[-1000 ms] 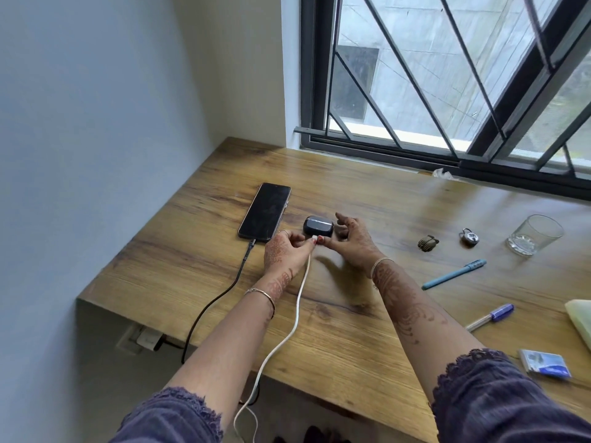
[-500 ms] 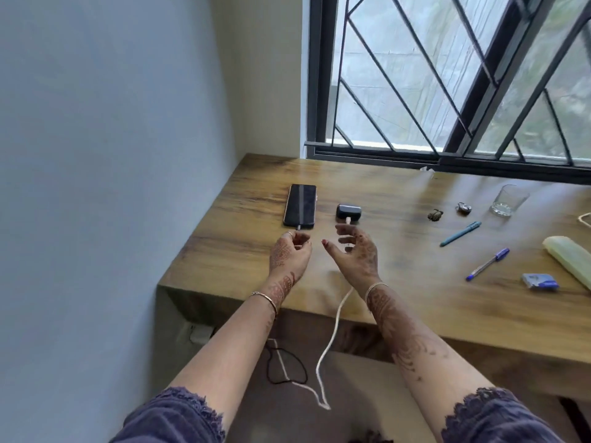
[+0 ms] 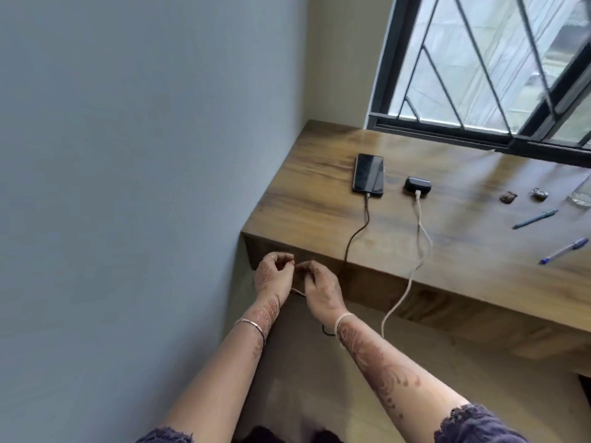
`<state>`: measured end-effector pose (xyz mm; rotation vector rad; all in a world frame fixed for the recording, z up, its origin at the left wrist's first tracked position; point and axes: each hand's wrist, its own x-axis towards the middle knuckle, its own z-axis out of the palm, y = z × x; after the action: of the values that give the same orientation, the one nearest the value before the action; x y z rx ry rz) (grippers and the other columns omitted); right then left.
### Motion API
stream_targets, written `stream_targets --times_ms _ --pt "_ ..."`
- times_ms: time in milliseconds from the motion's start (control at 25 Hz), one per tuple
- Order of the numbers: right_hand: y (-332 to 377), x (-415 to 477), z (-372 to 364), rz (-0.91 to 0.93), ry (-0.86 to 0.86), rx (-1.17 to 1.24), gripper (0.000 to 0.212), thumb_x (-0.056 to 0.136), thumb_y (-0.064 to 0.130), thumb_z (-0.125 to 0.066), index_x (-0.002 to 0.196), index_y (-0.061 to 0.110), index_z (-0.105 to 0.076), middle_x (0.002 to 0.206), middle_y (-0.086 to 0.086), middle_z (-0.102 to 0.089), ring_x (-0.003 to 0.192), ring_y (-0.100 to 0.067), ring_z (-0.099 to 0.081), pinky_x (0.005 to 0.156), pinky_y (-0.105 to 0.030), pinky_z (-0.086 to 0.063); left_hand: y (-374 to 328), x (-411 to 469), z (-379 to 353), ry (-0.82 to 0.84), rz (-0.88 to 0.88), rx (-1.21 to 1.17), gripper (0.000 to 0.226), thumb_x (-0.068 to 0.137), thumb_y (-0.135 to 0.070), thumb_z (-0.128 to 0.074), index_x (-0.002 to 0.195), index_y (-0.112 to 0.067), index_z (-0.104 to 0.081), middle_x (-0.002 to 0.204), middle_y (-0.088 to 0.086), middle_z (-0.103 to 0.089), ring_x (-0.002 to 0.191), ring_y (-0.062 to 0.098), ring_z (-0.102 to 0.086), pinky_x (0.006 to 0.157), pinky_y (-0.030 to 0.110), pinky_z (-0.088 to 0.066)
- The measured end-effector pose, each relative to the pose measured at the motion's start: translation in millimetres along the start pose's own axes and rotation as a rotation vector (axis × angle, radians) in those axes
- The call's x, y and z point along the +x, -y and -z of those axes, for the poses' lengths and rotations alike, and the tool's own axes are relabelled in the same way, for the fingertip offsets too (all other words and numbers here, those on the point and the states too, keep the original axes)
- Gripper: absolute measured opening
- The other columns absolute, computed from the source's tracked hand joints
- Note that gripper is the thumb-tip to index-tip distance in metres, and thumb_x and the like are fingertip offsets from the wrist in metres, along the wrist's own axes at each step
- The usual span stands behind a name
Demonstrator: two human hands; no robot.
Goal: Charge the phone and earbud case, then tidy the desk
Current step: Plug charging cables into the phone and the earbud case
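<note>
A black phone lies on the wooden desk with a black cable plugged into its near end. To its right, the dark earbud case has a white cable plugged in; it hangs over the desk's front edge. Both hands are below that edge, at the desk's left corner. My left hand and my right hand have curled fingers, their tips nearly meeting. A short stretch of white cable shows between the palms. What the fingertips pinch is hidden.
A blue-grey wall closes the left side. Farther right on the desk lie a small brown object, a padlock, a glass, a teal pen and a blue pen. A barred window stands behind.
Both hands left the earbud case and dropped below the desk's left front corner. The view pulled back and swung left. The white cable now hangs from the case.
</note>
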<state>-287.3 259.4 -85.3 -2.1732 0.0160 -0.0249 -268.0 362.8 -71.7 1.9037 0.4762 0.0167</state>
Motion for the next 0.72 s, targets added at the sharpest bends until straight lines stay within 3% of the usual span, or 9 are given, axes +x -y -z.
stream_targets --times_ms 80,240,360,440,520,600,720 --pt "-8.9 -6.6 -27.6 -0.055 0.116 -0.065 0.033 0.091 0.006 -0.044 0.118 0.013 -0.063 0.122 -0.005 -0.064 0.117 -0.019 -0.057 0.101 -0.02 -0.037 28.2 5.4 8.4 -0.016 0.075 -0.061 0.013 0.084 -0.013 -0.063 0.092 -0.021 -0.068 0.098 0.0 -0.069 0.096 0.017 -0.063 0.092 0.033 -0.051" --pt "-40.3 14.5 -78.8 -0.191 0.416 -0.229 0.049 0.097 0.013 -0.038 0.145 0.008 -0.032 0.152 -0.011 -0.033 0.141 -0.023 -0.031 0.113 -0.022 -0.019 90.7 30.7 1.6 -0.028 0.362 -0.273 0.011 0.082 -0.01 -0.06 0.088 -0.014 -0.068 0.098 0.011 -0.071 0.098 0.029 -0.066 0.093 0.043 -0.052" --pt "-59.8 49.0 -116.0 -0.222 0.443 -0.282 0.048 0.094 0.023 -0.036 0.139 0.007 -0.042 0.145 -0.014 -0.043 0.133 -0.027 -0.04 0.11 -0.029 -0.028 129.4 59.6 -16.0 -0.01 0.571 -0.43 0.015 0.075 -0.019 -0.061 0.084 -0.008 -0.066 0.104 0.016 -0.071 0.098 0.028 -0.067 0.093 0.048 -0.052" --pt "-79.1 68.8 -142.5 -0.217 0.479 -0.327 0.058 0.087 0.038 -0.023 0.126 0.008 -0.052 0.132 -0.016 -0.054 0.124 -0.03 -0.049 0.104 -0.033 -0.035 147.9 83.9 -29.2 -0.009 0.673 -0.537 0.033 0.074 -0.02 -0.062 0.1 0.001 -0.066 0.112 0.018 -0.068 0.102 0.031 -0.066 0.095 0.048 -0.051" --pt "-94.8 78.6 -159.2 -0.178 0.487 -0.379 0.072 0.081 0.048 -0.011 0.124 0.01 -0.055 0.13 -0.013 -0.056 0.125 -0.029 -0.048 0.107 -0.036 -0.033 156.2 101.4 -39.5 -0.015 0.748 -0.574 0.038 0.088 -0.021 -0.059 0.113 0.007 -0.06 0.116 0.017 -0.065 0.104 0.032 -0.064 0.093 0.04 -0.052" --pt "-102.3 83.6 -164.2 -0.179 0.509 -0.415 0.063 0.09 0.046 -0.014 0.13 0.015 -0.052 0.138 -0.008 -0.052 0.132 -0.024 -0.043 0.111 -0.037 -0.025 164.2 113.9 -49.6 -0.02 0.784 -0.575 0.045 0.091 -0.027 -0.06 0.117 0.01 -0.055 0.117 0.017 -0.063 0.102 0.033 -0.063 0.087 0.036 -0.052" --pt "-93.5 95.4 -158.1 -0.178 0.589 -0.495 0.042 0.103 0.026 -0.023 0.135 0.013 -0.047 0.145 -0.008 -0.045 0.136 -0.022 -0.037 0.11 -0.038 -0.021 167.6 127.2 -54.7 -0.058 0.855 -0.645 0.045 0.087 -0.024 -0.066 0.117 0.008 -0.054 0.114 0.021 -0.062 0.099 0.032 -0.063 0.08 0.034 -0.052"
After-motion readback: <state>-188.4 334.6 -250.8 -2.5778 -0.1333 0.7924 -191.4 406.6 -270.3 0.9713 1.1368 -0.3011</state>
